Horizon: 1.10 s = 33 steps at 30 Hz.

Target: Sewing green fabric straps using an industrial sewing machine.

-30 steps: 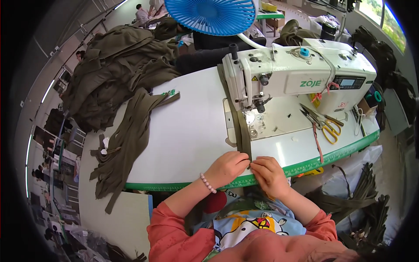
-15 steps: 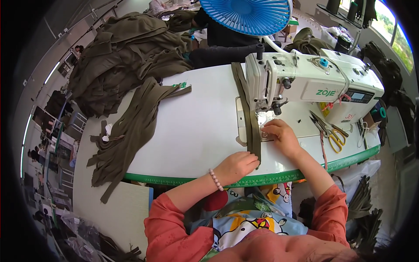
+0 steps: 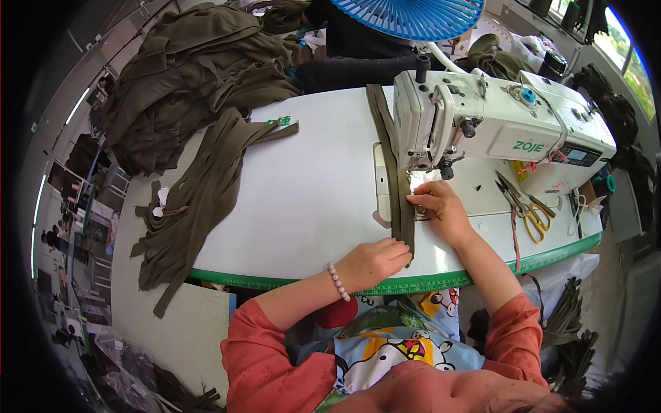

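Head view: an olive strip runs from the tabletop's far edge, under the sewing machine's needle, to the near edge. The left hand pinches its near end at that edge with closed fingers. The right hand presses flat fingers on the strip beside the needle. Scissors lie toward the right edge; olive strips drape over the left edge.

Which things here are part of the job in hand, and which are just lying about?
In use:
olive strip, under both hands
left hand, at its near end
right hand, by the needle
sewing machine

Lying about:
scissors
loose strips
cloth heap
blue fan
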Each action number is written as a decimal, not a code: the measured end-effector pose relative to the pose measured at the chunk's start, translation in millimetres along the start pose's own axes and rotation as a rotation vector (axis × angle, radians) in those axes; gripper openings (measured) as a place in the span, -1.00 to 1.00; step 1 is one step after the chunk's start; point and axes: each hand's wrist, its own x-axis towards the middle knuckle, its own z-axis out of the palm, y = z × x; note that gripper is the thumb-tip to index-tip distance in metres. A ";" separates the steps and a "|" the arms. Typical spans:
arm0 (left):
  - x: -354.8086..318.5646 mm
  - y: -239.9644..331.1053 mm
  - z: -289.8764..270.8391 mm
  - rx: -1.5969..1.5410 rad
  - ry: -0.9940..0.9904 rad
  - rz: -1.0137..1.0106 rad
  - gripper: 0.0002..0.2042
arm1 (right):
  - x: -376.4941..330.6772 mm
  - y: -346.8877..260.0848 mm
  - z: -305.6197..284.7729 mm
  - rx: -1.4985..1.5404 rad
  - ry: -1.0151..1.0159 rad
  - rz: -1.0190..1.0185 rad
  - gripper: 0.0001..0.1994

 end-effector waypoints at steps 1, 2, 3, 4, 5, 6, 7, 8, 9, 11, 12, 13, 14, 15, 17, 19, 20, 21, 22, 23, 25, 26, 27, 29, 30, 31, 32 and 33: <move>0.2 0.0 -0.4 0.007 -0.014 0.005 -0.79 | -0.6 -0.6 -0.5 0.001 -0.004 0.003 -0.52; 0.4 0.2 -0.7 0.004 -0.014 0.002 -0.79 | -0.9 -1.5 -1.2 -0.011 -0.006 0.007 -0.52; 0.7 0.6 -0.9 -0.011 -0.014 -0.001 -0.79 | -1.4 -2.3 -1.6 -0.022 -0.009 0.011 -0.52; 0.7 1.1 -1.0 -0.025 -0.014 -0.005 -0.79 | -2.1 -2.8 -1.3 -0.034 -0.012 0.016 -0.51; 1.2 1.0 -1.3 -0.036 -0.010 -0.004 -0.79 | -2.0 -3.2 -1.4 -0.036 -0.014 0.015 -0.51; 1.1 1.1 -1.2 -0.037 -0.008 -0.005 -0.79 | -2.3 -3.2 -1.0 -0.043 -0.011 0.008 -0.51; 0.8 1.4 -1.0 -0.035 -0.009 -0.004 -0.79 | -3.0 -3.1 -0.6 -0.051 -0.009 0.004 -0.51; 0.6 1.6 -0.4 -0.035 -0.011 -0.003 -0.79 | -4.2 -2.9 -0.4 -0.058 -0.006 0.001 -0.50; 0.5 1.6 0.4 -0.036 -0.014 -0.001 -0.79 | -4.0 -2.7 -0.1 -0.060 -0.008 0.007 -0.50; -0.4 0.4 1.3 -0.034 -0.014 0.001 -0.80 | -2.4 -1.8 1.0 -0.062 -0.012 -0.009 -0.50; 0.6 0.1 0.7 -0.024 -0.010 0.007 -0.80 | -2.7 -1.6 -0.9 -0.068 -0.011 -0.011 -0.50; 1.5 0.0 0.6 -0.016 -0.006 0.013 -0.80 | -3.0 -1.7 -1.9 -0.077 -0.011 0.008 -0.50; 2.2 0.4 0.1 -0.035 -0.009 0.023 -0.80 | -2.6 -2.1 -1.9 -0.073 -0.012 0.001 -0.51; 3.0 -0.2 -1.3 -0.027 -0.001 0.018 -0.81 | -1.1 -1.3 -1.0 -0.065 -0.012 -0.007 -0.51; 4.1 -0.7 -3.9 -0.011 0.018 0.004 -0.82 | -0.1 -0.4 -0.7 -0.062 -0.013 -0.001 -0.51; 5.4 -0.1 -5.1 -0.024 0.020 0.007 -0.82 | 0.7 -2.1 -2.2 -0.064 -0.013 -0.014 -0.52; 6.2 0.0 -5.7 -0.020 0.022 0.004 -0.82 | 0.9 -1.9 -2.3 -0.062 -0.012 -0.024 -0.53; 6.5 0.1 -5.7 -0.014 0.025 0.000 -0.83 | 0.7 -1.4 -2.3 -0.062 -0.013 -0.015 -0.53; 6.5 0.0 -5.3 -0.021 0.022 0.002 -0.83 | 0.4 -0.9 -2.3 -0.063 -0.015 -0.017 -0.53; 6.5 0.0 -4.8 -0.018 0.021 0.004 -0.83 | 0.0 -0.4 -2.3 -0.064 -0.017 -0.019 -0.53; 6.2 0.1 -4.5 -0.009 0.022 0.007 -0.83 | -1.1 0.1 -1.7 -0.064 -0.018 -0.017 -0.53; 6.0 0.3 -4.8 -0.012 0.019 0.009 -0.83 | -1.7 0.2 -1.2 -0.066 -0.003 -0.018 -0.53; 6.1 0.6 -5.1 -0.012 0.020 0.009 -0.82 | -2.2 0.3 -0.9 -0.068 0.011 -0.019 -0.53; 6.8 1.0 -5.2 -0.011 0.021 0.011 -0.82 | -3.2 0.4 -1.0 -0.070 0.028 -0.017 -0.53; 6.5 0.7 -5.0 -0.012 0.020 0.013 -0.82 | -2.9 -0.2 -1.5 -0.076 0.032 -0.008 -0.53; 5.9 0.4 -4.3 -0.014 0.025 0.012 -0.82 | -2.6 -0.8 -2.0 -0.081 0.036 0.000 -0.52; 5.3 0.2 -3.6 -0.015 0.031 0.012 -0.82 | -2.6 -1.1 -2.2 -0.087 0.040 0.009 -0.52; 5.1 0.2 -3.1 -0.017 0.036 0.012 -0.81 | -2.6 -1.3 -1.8 -0.087 0.042 0.011 -0.52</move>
